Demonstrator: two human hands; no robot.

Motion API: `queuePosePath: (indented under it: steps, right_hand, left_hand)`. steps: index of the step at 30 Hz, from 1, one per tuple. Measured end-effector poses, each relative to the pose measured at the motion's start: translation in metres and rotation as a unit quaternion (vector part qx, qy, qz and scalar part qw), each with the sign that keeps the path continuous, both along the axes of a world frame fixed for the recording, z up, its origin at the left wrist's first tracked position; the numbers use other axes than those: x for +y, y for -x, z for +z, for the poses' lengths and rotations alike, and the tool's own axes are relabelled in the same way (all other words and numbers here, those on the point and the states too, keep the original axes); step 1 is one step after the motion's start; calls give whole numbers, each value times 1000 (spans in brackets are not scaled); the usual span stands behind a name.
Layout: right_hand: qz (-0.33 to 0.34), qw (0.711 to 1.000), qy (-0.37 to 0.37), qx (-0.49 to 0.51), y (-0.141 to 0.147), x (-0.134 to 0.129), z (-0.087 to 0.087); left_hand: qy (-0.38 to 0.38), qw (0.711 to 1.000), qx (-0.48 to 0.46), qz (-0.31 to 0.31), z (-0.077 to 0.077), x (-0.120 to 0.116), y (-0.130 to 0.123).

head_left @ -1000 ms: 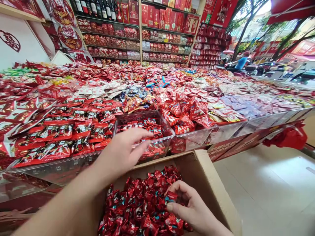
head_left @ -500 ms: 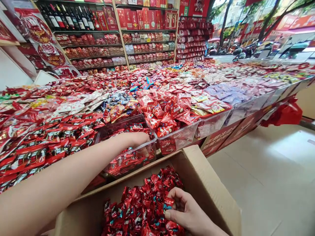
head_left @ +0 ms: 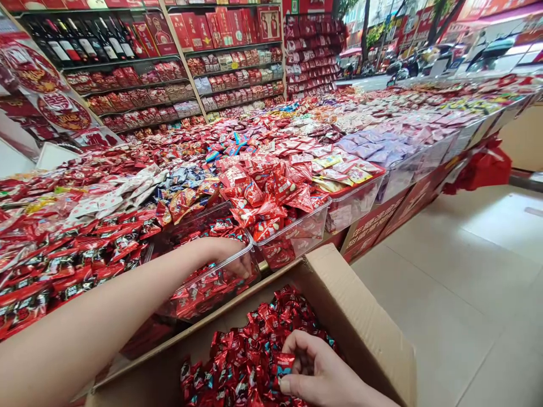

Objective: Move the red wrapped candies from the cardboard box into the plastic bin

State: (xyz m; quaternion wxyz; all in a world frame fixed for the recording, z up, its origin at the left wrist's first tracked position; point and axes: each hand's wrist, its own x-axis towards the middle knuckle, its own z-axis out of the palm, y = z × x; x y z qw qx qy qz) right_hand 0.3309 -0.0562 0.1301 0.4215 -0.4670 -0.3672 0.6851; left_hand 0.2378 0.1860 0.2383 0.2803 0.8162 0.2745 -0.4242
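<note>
My left hand [head_left: 231,255] reaches down inside a clear plastic bin [head_left: 203,285] part filled with red-wrapped candies. Its fingers show blurrily through the bin's wall, and whether they grip anything is hidden. Below, an open cardboard box [head_left: 352,299] holds a heap of shiny red candies [head_left: 241,356]. My right hand [head_left: 307,367] is over this heap, pinching one red and blue wrapped candy [head_left: 283,364] between thumb and fingers.
Bins of wrapped sweets [head_left: 275,186] spread across a wide display beyond the box. Shelves with wine bottles [head_left: 85,45] and red packets stand behind. Tiled floor [head_left: 432,282] lies at the right, and a red bag [head_left: 479,169] hangs by the display's side.
The view has shifted, so the display sits further left and slightly higher. My left hand is still in the bin, a little lower. My right hand still pinches the candy, now more upright.
</note>
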Motion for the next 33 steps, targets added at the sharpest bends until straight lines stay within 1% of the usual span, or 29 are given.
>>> queuePosePath:
  steps: [3, 8, 14, 19, 23, 26, 33]
  right_hand:
    - [2, 1000, -6, -4, 0, -1, -1]
    - [18, 1000, -9, -24, 1, -2, -5]
    - [36, 998, -7, -46, 2, -1, -4]
    - [47, 997, -8, -56, 1, 0, -3]
    - [55, 997, 5, -59, 3, -1, -1]
    - [67, 996, 0, -67, 3, -2, -2]
    - [75, 995, -5, -61, 5, -3, -11]
  left_hand:
    - [34, 999, 6, 29, 2, 2, 4]
    - [83, 993, -9, 87, 7, 4, 13]
    - [117, 982, -7, 144, 5, 1, 12]
    - [115, 977, -44, 175, 9, -2, 14]
    - [111, 974, -91, 178, 16, -6, 19]
    - [103, 972, -116, 179, 21, -8, 19]
    - [110, 964, -99, 220, 23, -14, 15]
